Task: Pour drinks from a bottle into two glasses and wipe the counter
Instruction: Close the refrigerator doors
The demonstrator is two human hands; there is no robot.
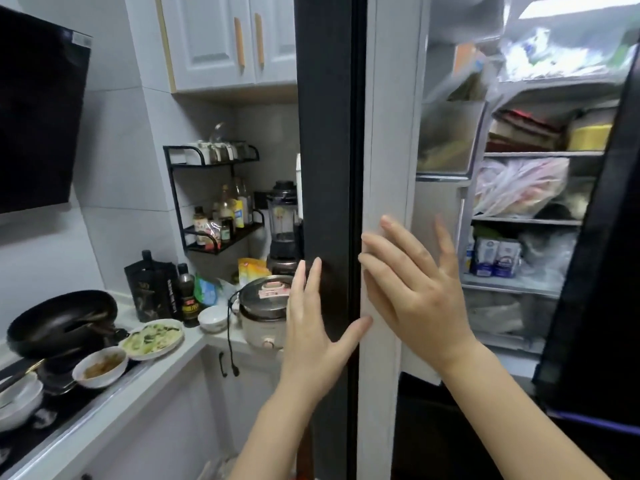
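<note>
Centre of frame, fridge door edge (381, 202) | left hand (311, 327) flat on the dark panel, right hand (412, 289) spread against the white edge, fingers straight, gripping nothing, likely swinging it wide | shelves (526, 221) right | counter (194, 344) lower left, crowded | bottle, glasses not seen.

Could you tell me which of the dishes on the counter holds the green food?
The wide flat plate nearest the dark sauce bottle; the bowl beside it holds brown food.
</note>
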